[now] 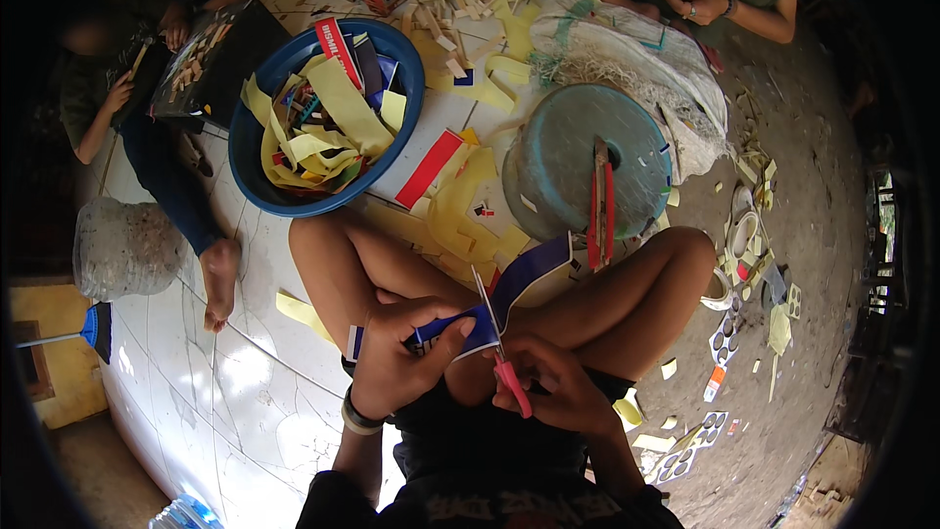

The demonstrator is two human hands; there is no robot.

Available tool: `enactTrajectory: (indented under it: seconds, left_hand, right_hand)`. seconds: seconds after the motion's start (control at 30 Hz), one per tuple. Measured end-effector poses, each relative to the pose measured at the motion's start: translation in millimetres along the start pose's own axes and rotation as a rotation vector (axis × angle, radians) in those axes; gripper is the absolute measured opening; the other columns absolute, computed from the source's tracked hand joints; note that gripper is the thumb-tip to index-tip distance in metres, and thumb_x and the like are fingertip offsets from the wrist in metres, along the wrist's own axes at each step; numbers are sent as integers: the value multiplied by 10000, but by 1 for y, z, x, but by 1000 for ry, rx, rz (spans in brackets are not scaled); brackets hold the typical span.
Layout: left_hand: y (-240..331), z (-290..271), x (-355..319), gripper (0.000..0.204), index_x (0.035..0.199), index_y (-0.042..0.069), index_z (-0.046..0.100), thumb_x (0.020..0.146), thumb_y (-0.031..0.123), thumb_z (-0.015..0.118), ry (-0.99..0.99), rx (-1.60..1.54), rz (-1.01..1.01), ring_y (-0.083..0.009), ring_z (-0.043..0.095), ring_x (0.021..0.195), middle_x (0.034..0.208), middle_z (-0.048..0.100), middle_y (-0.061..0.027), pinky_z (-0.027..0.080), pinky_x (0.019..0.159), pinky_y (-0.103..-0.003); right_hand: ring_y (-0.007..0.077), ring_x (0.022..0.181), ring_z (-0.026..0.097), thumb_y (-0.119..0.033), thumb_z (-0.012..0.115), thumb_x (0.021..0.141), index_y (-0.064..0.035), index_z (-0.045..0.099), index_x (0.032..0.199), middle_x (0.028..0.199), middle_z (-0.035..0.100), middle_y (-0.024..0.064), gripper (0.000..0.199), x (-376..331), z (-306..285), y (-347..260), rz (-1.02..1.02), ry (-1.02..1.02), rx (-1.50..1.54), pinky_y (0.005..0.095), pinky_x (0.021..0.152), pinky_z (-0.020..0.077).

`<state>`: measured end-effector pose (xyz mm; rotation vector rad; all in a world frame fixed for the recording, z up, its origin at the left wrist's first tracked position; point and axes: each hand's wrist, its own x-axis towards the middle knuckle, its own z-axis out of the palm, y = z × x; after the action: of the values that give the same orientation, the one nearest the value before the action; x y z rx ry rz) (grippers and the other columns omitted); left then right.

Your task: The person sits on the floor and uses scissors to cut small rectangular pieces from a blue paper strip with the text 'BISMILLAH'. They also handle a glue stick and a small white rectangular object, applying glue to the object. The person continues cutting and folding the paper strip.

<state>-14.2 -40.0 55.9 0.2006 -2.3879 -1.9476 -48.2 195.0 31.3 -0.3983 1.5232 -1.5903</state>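
My left hand (406,353) pinches a dark blue strip with a white edge and pale lettering (534,269) between thumb and fingers, over my crossed legs. In my right hand (558,387) is a pair of scissors (511,387) with pink handles, my fingers in the loops. Its blades are parted and point away from me, with the strip passing between them. The far end of the strip curls up to the right, near a red-handled tool (602,206) resting on an upturned grey-green bucket (563,147).
Beyond my left knee stands a blue basin (416,122) of yellow, red and blue scraps. Wooden sticks (460,0) lie loose behind it. A white sack (685,98) slumps at the back right. Scraps litter the right-hand ground. Co-workers sit at the far left and far right.
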Motion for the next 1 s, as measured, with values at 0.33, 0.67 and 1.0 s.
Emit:
enactTrajectory:
  seconds: [0.33, 0.67, 1.0]
  left_hand:
    - [-1, 0, -5, 89, 1004, -23, 757, 931, 25, 746, -16, 14, 8, -56, 624, 673, 797, 745, -53, 485, 632, -223]
    - [-7, 0, -4, 88, 977, -26, 745, 957, 57, 724, 51, 38, -46, -68, 612, 655, 744, 713, -59, 471, 618, -236]
    - [-18, 2, -1, 143, 1022, -37, 723, 995, 99, 691, 105, -25, -166, -79, 611, 640, 757, 702, -51, 468, 609, -241]
  right_hand:
    - [45, 805, 498, -109, 880, 827, -74, 628, 1259, 895, 601, -71, 502, 3, 7, 14, -74, 53, 122, 239, 719, 400]
    - [114, 969, 637, -207, 879, 836, -33, 594, 1313, 1138, 686, 32, 582, -3, -5, 7, -5, 113, -232, 293, 767, 492]
    - [391, 1144, 648, -190, 886, 740, -45, 571, 1391, 1245, 662, 206, 737, -40, -20, -8, 228, 75, -1052, 460, 990, 508]
